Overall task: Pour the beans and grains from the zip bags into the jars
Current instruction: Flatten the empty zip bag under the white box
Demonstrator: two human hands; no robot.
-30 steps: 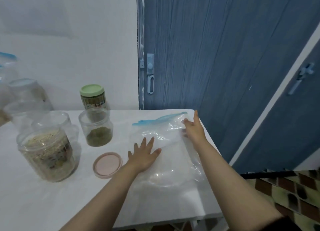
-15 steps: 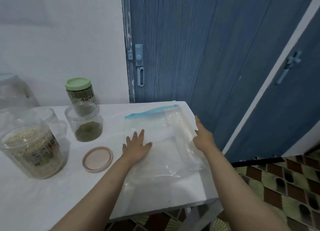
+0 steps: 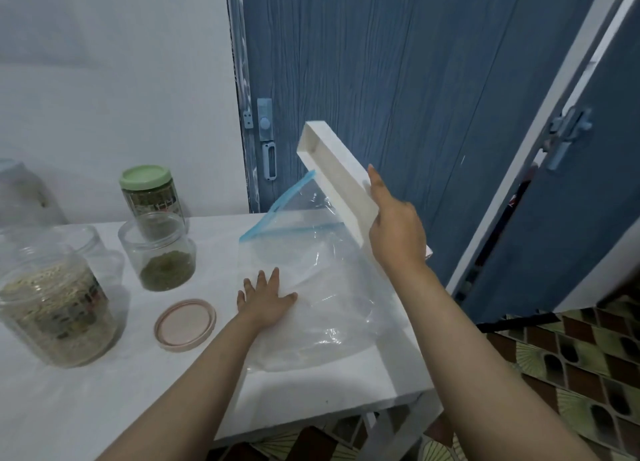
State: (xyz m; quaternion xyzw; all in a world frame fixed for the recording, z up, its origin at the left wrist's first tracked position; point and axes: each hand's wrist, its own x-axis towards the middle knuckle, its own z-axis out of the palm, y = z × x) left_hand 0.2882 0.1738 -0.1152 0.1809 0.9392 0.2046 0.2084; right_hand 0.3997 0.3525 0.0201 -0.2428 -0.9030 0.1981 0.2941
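A clear, empty-looking zip bag with a blue zipper strip lies on the right part of the white table. My left hand lies flat on the bag's left edge, fingers spread. My right hand grips the rim of a shallow white tray and holds it tilted steeply up, far end high; the bag's zipper end rises with it. A lidless jar with green beans in the bottom stands left of the bag. A bigger jar of pale grains stands at the far left.
A pink lid lies flat near my left wrist. A green-lidded jar stands behind the bean jar, and an empty clear jar behind the grain jar. The table's right edge drops to patterned floor; blue doors stand close behind.
My right hand has taken hold of the white tray at the table's right edge and swung it up to a steep tilt, lifting the bag's zipper end. My left hand stayed flat on the bag.
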